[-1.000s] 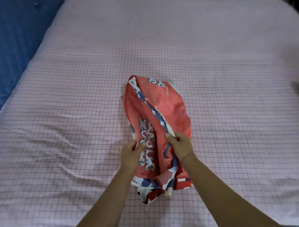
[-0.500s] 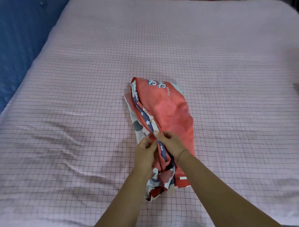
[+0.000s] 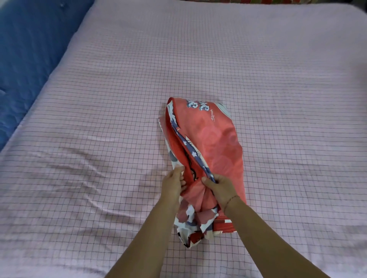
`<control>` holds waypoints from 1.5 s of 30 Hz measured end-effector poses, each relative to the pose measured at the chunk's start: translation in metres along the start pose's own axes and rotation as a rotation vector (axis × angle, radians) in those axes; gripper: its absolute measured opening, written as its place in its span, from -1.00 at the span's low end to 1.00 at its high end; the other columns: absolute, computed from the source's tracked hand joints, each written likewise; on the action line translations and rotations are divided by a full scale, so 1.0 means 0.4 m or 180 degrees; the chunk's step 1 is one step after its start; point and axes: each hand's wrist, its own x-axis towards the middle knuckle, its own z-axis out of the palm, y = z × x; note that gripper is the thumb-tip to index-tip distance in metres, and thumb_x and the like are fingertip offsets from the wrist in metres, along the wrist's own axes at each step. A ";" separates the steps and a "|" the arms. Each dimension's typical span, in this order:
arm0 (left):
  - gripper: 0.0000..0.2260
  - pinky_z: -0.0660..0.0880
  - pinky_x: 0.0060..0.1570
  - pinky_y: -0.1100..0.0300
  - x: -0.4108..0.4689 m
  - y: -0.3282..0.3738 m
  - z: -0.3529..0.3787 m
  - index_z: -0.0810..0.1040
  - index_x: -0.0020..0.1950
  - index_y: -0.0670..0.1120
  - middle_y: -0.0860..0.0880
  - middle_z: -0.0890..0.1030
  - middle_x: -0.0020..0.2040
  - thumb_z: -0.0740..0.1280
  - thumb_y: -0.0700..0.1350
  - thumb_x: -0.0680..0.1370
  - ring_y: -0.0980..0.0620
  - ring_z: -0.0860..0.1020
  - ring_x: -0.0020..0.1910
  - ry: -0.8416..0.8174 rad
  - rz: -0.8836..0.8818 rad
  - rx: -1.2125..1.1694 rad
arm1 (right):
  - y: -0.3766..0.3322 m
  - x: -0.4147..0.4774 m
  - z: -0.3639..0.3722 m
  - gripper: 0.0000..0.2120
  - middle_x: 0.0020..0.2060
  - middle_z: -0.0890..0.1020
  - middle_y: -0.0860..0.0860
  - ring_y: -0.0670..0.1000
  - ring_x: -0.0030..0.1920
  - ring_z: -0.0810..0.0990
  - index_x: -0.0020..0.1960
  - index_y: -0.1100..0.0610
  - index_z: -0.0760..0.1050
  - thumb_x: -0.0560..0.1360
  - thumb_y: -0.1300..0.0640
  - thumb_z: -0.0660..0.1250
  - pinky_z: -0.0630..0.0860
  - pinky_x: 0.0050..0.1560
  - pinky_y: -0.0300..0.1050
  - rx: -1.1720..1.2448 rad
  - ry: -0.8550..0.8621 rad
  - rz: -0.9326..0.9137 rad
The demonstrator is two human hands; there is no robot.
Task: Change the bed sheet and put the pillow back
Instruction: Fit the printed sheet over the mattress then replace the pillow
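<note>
A folded red sheet (image 3: 214,142) with white and blue print lies in the middle of the bed, on the pink checked sheet (image 3: 119,119) that covers the mattress. My left hand (image 3: 173,183) pinches a layer of the red sheet at its left edge. My right hand (image 3: 220,188) grips a blue-striped fold just to the right of it. The two hands hold the layers slightly apart. The bundle's near end hangs crumpled below my wrists. No pillow is in view.
A blue quilted surface (image 3: 29,59) runs along the bed's left side. A strip of red patterned fabric (image 3: 278,1) shows at the far edge of the bed. The pink sheet is wrinkled to the left of my arms.
My hands came together on the red sheet's folds, then parted a little, pulling the layers open. The view moved slightly closer.
</note>
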 end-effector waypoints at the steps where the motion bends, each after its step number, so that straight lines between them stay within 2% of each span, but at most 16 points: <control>1: -0.82 0.45 -0.21 0.20 0.004 0.002 -0.007 0.59 0.02 -0.08 -0.02 0.55 -0.12 0.24 -0.02 0.61 0.06 0.51 -0.18 0.0093 0.0037 0.0064 | -0.003 -0.001 -0.010 -0.92 -0.22 0.59 0.13 0.04 -0.15 0.50 -0.19 0.17 0.61 0.48 0.26 0.41 0.51 -0.03 -0.01 0.0059 0.0051 0.0011; 5: -0.76 0.47 0.04 0.06 0.028 -0.026 -0.047 0.54 0.13 -0.12 -0.02 0.60 -0.01 0.19 0.01 0.64 0.02 0.54 -0.05 0.0330 0.0032 0.0361 | -0.017 -0.016 -0.075 -0.93 -0.20 0.63 0.14 0.07 -0.14 0.55 -0.14 0.19 0.61 0.51 0.25 0.38 0.54 0.03 0.02 0.0274 0.0248 -0.0009; 8: -0.51 0.50 0.21 -0.11 0.049 -0.065 -0.053 0.50 0.27 -0.03 -0.07 0.60 0.19 0.20 0.24 0.50 -0.10 0.57 0.13 0.0285 0.0025 0.0718 | -0.033 -0.027 -0.146 -0.93 -0.18 0.66 0.17 0.12 -0.11 0.60 -0.14 0.17 0.62 0.50 0.26 0.38 0.56 0.08 0.10 0.0401 0.0481 -0.0045; 12: -0.57 0.44 0.21 0.01 0.015 -0.053 0.013 0.45 0.32 -0.10 -0.05 0.55 0.21 0.18 0.17 0.61 -0.13 0.51 0.25 0.0405 0.0517 0.0899 | -0.063 -0.051 -0.238 -0.92 -0.24 0.65 0.12 0.08 -0.21 0.59 -0.13 0.19 0.60 0.51 0.29 0.35 0.61 -0.14 -0.12 0.0459 0.0685 -0.0200; 16: -0.28 0.15 0.46 0.00 -0.032 -0.034 0.108 0.08 0.58 -0.02 -0.03 0.12 0.57 0.22 0.28 0.54 -0.07 0.13 0.55 0.0285 0.1051 0.1356 | -0.079 -0.062 -0.308 -0.91 -0.23 0.68 0.11 0.06 -0.19 0.61 -0.15 0.15 0.63 0.50 0.27 0.38 0.60 -0.07 -0.04 0.0363 0.0706 -0.0389; 19: -0.20 0.05 0.51 -0.10 -0.055 -0.034 0.189 -0.04 0.60 0.03 0.00 -0.05 0.60 0.13 0.39 0.50 -0.03 -0.02 0.57 0.0348 0.1416 0.2067 | -0.089 -0.068 -0.370 -0.90 -0.33 0.67 -0.03 -0.07 -0.30 0.62 -0.16 0.11 0.63 0.50 0.26 0.39 0.57 -0.25 -0.26 0.0212 0.0770 -0.0529; 21: -0.18 0.04 0.51 -0.11 -0.074 -0.040 0.253 -0.02 0.60 0.05 0.01 0.00 0.60 0.11 0.44 0.47 -0.03 0.02 0.56 0.0203 0.1538 0.2032 | -0.095 -0.076 -0.426 -0.90 -0.34 0.67 -0.05 -0.12 -0.33 0.62 -0.16 0.09 0.62 0.50 0.24 0.39 0.56 -0.29 -0.30 0.0173 0.0840 -0.0606; 23: -0.13 0.09 0.50 -0.14 -0.083 -0.056 0.316 -0.02 0.59 0.11 0.04 0.05 0.59 0.06 0.52 0.39 -0.02 0.07 0.56 -0.0007 0.1524 0.1922 | -0.097 -0.088 -0.496 -0.90 -0.30 0.67 0.00 -0.08 -0.30 0.62 -0.15 0.08 0.62 0.50 0.24 0.38 0.59 -0.21 -0.21 0.0162 0.0950 -0.0651; 26: -0.20 0.13 0.50 -0.11 -0.116 -0.076 0.413 0.08 0.57 0.15 0.06 0.18 0.56 0.13 0.49 0.43 0.01 0.16 0.53 -0.0339 0.1630 0.1652 | -0.088 -0.101 -0.633 -0.90 -0.28 0.66 0.05 0.01 -0.25 0.60 -0.15 0.08 0.62 0.50 0.23 0.39 0.57 -0.11 -0.07 0.0093 0.1176 -0.0702; 29: -0.21 0.02 0.52 0.06 -0.159 -0.095 0.517 0.07 0.57 0.11 0.09 0.12 0.57 0.13 0.43 0.43 0.07 0.09 0.54 -0.0561 0.1679 0.1690 | -0.052 -0.102 -0.770 -0.86 -0.35 0.63 -0.01 0.02 -0.27 0.55 -0.21 0.08 0.61 0.49 0.25 0.39 0.53 -0.13 -0.09 -0.0054 0.1430 -0.0624; 31: -0.19 0.01 0.53 0.03 -0.175 -0.114 0.583 0.05 0.58 0.09 0.08 0.07 0.58 0.10 0.45 0.43 0.07 0.06 0.55 -0.0700 0.1702 0.1895 | -0.006 -0.089 -0.848 -0.84 -0.34 0.62 -0.03 0.04 -0.23 0.54 -0.22 0.09 0.60 0.49 0.28 0.39 0.54 -0.13 -0.12 -0.0270 0.1555 -0.0463; 34: -0.28 0.03 0.52 -0.01 -0.181 -0.154 0.670 0.04 0.59 0.05 0.06 0.07 0.58 0.11 0.32 0.50 0.03 0.06 0.56 -0.0894 0.1663 0.2123 | 0.071 -0.070 -0.940 -0.82 -0.30 0.64 0.02 0.11 -0.18 0.57 -0.23 0.15 0.59 0.51 0.33 0.33 0.55 -0.26 -0.23 -0.0202 0.1575 -0.0031; 36: -0.28 0.02 0.51 -0.03 -0.176 -0.187 0.707 0.02 0.59 0.05 0.05 0.07 0.59 0.09 0.31 0.51 0.03 0.03 0.56 -0.0944 0.1581 0.2266 | 0.105 -0.064 -0.980 -0.85 -0.19 0.66 0.05 0.11 -0.11 0.59 -0.20 0.14 0.59 0.52 0.29 0.32 0.57 -0.14 -0.13 -0.0126 0.1617 0.0089; 38: -0.33 0.04 0.50 -0.03 -0.173 -0.216 0.733 0.04 0.59 0.02 0.02 0.07 0.59 0.11 0.27 0.56 0.02 0.05 0.56 -0.0883 0.1650 0.2403 | 0.119 -0.061 -0.998 -0.89 -0.13 0.66 0.01 0.05 -0.06 0.60 -0.17 0.10 0.59 0.51 0.22 0.34 0.56 0.03 -0.06 -0.0222 0.1626 0.0062; 41: -0.39 0.11 0.49 -0.02 -0.152 -0.252 0.723 0.11 0.58 0.00 0.00 0.15 0.57 0.15 0.21 0.59 -0.02 0.13 0.54 -0.0594 0.1591 0.2473 | 0.134 -0.055 -0.985 -0.92 -0.12 0.66 -0.03 0.02 -0.04 0.60 -0.15 0.06 0.59 0.50 0.20 0.36 0.55 0.09 -0.05 -0.0319 0.1489 0.0066; 45: -0.16 0.31 0.38 -0.15 -0.100 -0.291 0.601 0.29 0.49 -0.01 -0.07 0.39 0.46 0.01 0.53 0.41 -0.12 0.35 0.44 0.0123 0.1445 0.2840 | 0.180 -0.050 -0.900 -0.92 -0.13 0.64 0.05 0.04 -0.13 0.58 -0.05 0.14 0.56 0.50 0.14 0.37 0.57 -0.02 -0.04 -0.0452 0.1052 0.0509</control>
